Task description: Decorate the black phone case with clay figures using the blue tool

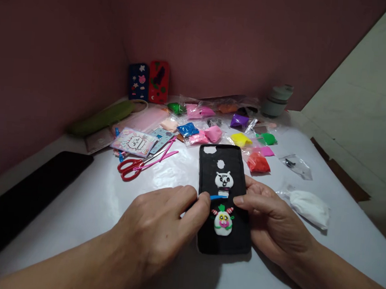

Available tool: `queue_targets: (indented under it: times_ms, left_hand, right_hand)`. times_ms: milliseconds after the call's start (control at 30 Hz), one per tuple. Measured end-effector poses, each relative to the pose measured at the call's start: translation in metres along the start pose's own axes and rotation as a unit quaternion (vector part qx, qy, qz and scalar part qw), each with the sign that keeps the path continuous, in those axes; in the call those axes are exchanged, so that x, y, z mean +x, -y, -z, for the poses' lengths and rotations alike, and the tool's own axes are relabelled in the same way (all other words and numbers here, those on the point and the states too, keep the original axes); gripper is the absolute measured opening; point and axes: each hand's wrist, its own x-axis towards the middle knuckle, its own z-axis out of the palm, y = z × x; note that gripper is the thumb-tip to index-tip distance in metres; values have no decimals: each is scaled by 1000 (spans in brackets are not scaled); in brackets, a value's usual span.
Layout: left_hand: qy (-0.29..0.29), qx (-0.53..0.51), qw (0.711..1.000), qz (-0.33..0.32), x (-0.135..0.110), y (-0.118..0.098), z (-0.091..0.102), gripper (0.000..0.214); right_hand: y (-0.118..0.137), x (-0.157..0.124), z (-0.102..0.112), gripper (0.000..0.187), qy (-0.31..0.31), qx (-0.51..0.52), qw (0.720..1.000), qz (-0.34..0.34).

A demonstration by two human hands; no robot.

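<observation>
Left hand (164, 217) pinches blue tool (217, 197) – tip at white piece (223, 193) under cat face (224, 180) – while right hand (274, 212) grips black phone case (207, 242) by its edge.

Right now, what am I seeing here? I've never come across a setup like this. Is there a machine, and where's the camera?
There's no machine: these are a person's bare hands. The single picture comes from a camera worn on the head, looking forward and down. The left hand pinches a slim blue tool, its tip by a white piece below the animal face on a black phone case. The right hand holds that case by its right side. Around them on the white table lie red-handled scissors and colourful packets, such as a red packet. Two decorated cases, a blue case and a red case, stand behind.
</observation>
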Motion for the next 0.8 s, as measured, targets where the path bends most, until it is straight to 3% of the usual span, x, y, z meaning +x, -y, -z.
queue_targets:
  times_ms: [433,800]
  left_hand:
    - [-11,1,1000,6,0,-1,0,30]
    - [19,0,1000,19,2,-2,0,34]
  right_hand:
    - [1,-1,-1,31,-1,0,1000,1]
    - [0,-3,-1,29,10,11,1000,5]
